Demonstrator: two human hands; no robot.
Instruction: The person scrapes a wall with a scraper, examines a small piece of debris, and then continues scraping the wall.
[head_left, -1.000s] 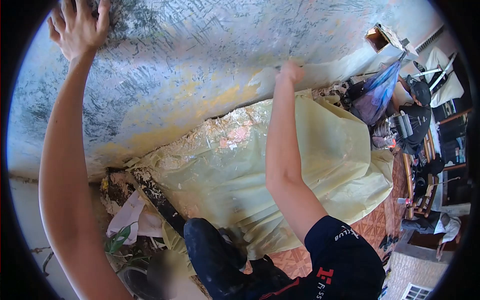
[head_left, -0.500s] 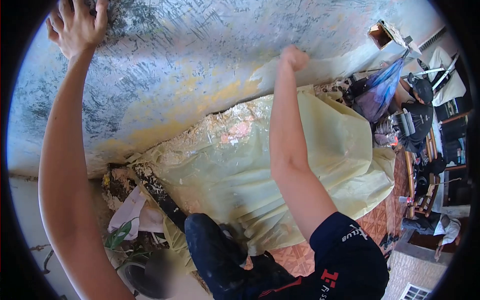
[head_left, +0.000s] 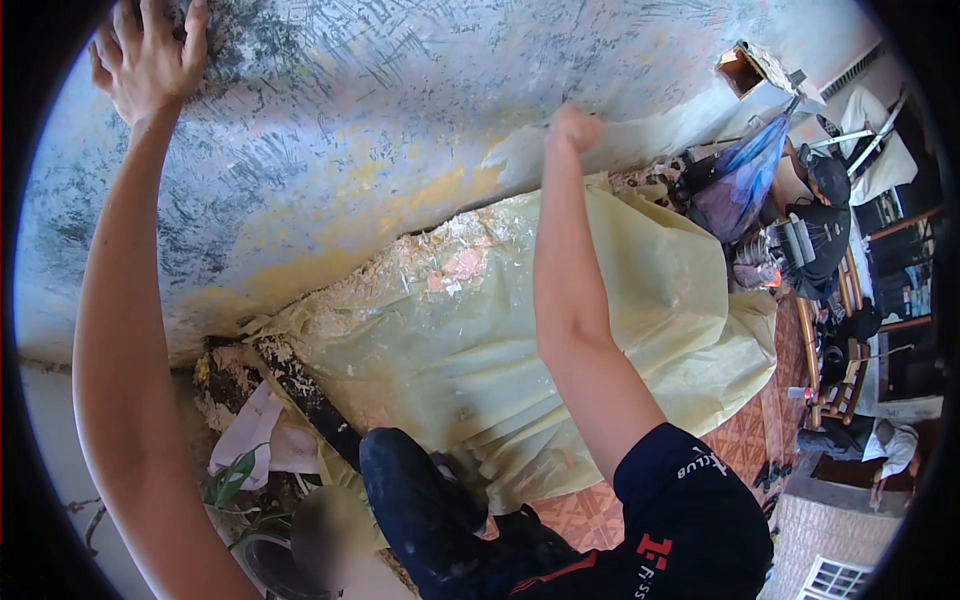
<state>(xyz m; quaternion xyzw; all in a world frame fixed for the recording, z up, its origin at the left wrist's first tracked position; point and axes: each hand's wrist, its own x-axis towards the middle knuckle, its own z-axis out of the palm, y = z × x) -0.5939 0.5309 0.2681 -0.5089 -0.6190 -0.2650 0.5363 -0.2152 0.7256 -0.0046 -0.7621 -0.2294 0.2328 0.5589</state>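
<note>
My left hand (head_left: 150, 60) lies with its fingers spread against the scuffed, blue-grey wall (head_left: 400, 120), at the upper left. Dark scrape marks and a yellowish band show on that wall. Close to the wall's lower part is my right hand (head_left: 575, 128), closed into a fist; whatever it may hold is hidden from this side. Under my right arm spreads a pale yellow-green sheet (head_left: 640, 270), with flakes and crumbs of scraped coating (head_left: 460, 265) heaped along its edge by the wall.
A dark, paint-spattered beam (head_left: 310, 395) and a leafy plant (head_left: 232, 480) are at the lower left. An open box-like recess (head_left: 742, 72) sits in the wall at right. Beyond the sheet are a person in a dark cap (head_left: 828, 180), another person (head_left: 890, 447) and tiled floor (head_left: 575, 520).
The view has shifted slightly, moving the surroundings left. My right fist is a little lower in the picture. My left hand stays spread on the wall.
</note>
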